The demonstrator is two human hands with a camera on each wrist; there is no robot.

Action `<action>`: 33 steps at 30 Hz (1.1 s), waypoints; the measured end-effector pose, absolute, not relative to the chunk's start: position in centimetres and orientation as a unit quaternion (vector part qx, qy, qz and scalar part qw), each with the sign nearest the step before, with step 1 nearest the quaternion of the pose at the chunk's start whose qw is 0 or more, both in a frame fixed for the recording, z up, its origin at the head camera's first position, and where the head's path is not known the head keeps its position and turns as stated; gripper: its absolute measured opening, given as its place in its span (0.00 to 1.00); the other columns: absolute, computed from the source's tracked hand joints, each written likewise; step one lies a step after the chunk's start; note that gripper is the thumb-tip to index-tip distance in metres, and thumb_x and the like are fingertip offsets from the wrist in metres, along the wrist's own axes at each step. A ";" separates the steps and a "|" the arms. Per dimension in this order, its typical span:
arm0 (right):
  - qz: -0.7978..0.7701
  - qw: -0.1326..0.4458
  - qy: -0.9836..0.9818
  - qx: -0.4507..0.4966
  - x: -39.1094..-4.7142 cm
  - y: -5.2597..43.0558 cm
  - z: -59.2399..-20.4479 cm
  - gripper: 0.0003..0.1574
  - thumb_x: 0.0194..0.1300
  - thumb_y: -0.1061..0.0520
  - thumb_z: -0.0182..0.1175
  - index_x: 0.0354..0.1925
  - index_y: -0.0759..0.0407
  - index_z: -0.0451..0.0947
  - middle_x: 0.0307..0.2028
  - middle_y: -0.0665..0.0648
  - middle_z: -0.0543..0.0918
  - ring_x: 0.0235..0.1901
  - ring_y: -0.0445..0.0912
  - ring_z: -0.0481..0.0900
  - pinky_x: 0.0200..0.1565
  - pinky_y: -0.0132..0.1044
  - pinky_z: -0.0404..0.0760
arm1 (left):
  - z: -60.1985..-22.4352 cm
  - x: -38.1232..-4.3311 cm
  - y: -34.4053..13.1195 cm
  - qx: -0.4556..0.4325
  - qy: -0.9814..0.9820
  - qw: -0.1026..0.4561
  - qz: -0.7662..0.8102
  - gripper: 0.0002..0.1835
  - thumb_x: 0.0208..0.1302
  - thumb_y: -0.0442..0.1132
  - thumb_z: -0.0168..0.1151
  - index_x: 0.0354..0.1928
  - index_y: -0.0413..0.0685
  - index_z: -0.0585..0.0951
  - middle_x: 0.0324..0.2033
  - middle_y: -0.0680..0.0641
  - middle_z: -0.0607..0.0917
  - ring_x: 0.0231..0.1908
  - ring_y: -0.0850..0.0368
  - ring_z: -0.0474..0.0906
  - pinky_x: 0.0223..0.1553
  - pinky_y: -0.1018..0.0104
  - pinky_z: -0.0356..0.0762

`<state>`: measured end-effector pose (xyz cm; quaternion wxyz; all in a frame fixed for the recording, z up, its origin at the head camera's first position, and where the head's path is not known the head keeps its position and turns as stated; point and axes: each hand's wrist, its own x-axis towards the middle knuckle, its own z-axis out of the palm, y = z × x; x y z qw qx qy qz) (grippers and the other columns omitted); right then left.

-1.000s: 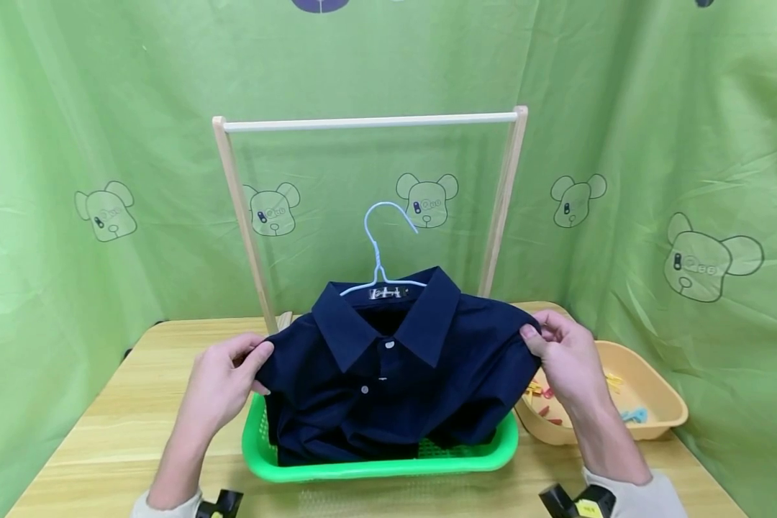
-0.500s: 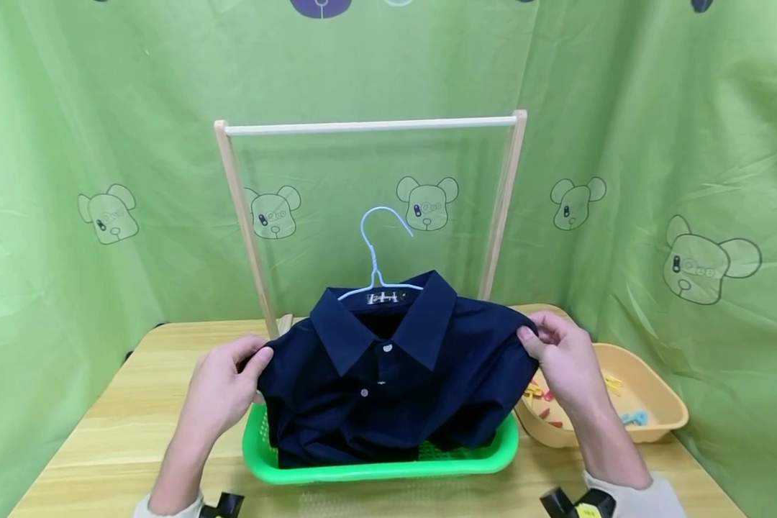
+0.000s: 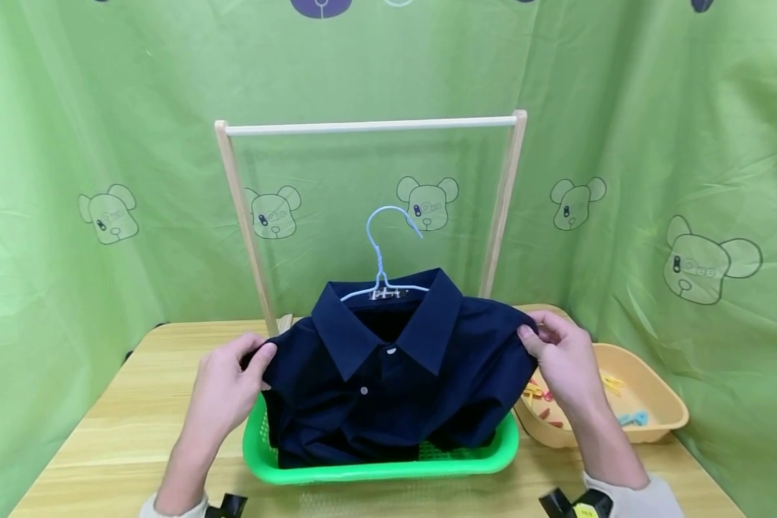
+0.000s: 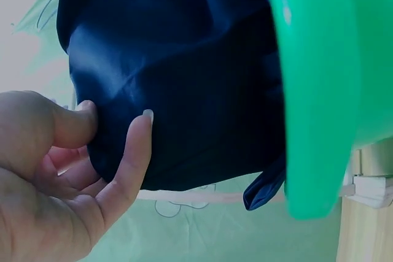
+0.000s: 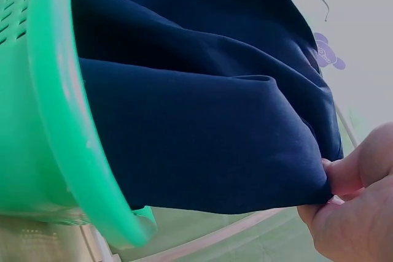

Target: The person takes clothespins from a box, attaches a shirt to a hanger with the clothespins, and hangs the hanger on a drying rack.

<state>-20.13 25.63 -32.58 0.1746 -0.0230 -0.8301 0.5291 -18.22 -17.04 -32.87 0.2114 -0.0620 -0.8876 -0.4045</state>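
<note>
A navy collared shirt (image 3: pixel 388 403) with pale buttons is spread between both hands, its lower part bunched in a green plastic basket (image 3: pixel 382 471). Inside the collar sits a light blue wire hanger (image 3: pixel 380 270), its hook standing up above the neckline and the ends of its arms hidden in the cloth. My left hand (image 3: pixel 226 385) pinches the shirt at its left shoulder; in the left wrist view the thumb is on the cloth (image 4: pixel 178 90). On the other side my right hand (image 3: pixel 566 356) pinches the opposite shoulder between thumb and fingers.
Behind the shirt stands a wooden rack with a white crossbar (image 3: pixel 369 127). An orange tub (image 3: pixel 670 417) holding yellow, red and blue clothespins (image 3: pixel 634 419) is at the right. Green printed curtains (image 3: pixel 686 144) surround the wooden table (image 3: pixel 123 403).
The hanger's hook first shifts slightly left, then back to the right, and the collar moves with it. Both hands keep their hold on the shoulders; the left hand shifts slightly.
</note>
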 end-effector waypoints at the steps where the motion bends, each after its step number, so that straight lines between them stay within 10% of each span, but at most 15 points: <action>1: 0.527 0.176 -0.831 -0.024 -20.1 25.6 -32.6 0.14 0.74 0.52 0.60 0.48 0.61 0.81 0.31 0.41 0.82 0.35 0.40 0.78 0.35 0.31 0.79 | -32.9 -18.2 -17.1 -0.065 -0.886 0.216 -0.405 0.08 0.74 0.41 0.61 0.36 0.48 0.84 0.30 0.46 0.88 0.21 0.61 0.84 0.29 0.70 0.80; 16: 0.537 0.172 -0.826 0.005 -20.4 25.2 -32.6 0.13 0.73 0.57 0.60 0.50 0.65 0.80 0.27 0.42 0.83 0.29 0.39 0.81 0.33 0.31 0.80 | -33.2 -18.4 -17.2 -0.065 -0.876 0.281 -0.386 0.07 0.73 0.34 0.60 0.45 0.44 0.86 0.39 0.41 0.90 0.20 0.62 0.83 0.29 0.70 0.81; 33: 0.524 0.179 -0.832 0.015 -20.3 25.0 -32.6 0.11 0.72 0.59 0.61 0.49 0.64 0.82 0.26 0.44 0.85 0.28 0.39 0.82 0.33 0.32 0.80 | -33.2 -18.3 -17.4 -0.078 -0.874 0.308 -0.368 0.04 0.69 0.34 0.65 0.35 0.48 0.87 0.24 0.48 0.88 0.18 0.64 0.82 0.26 0.71 0.77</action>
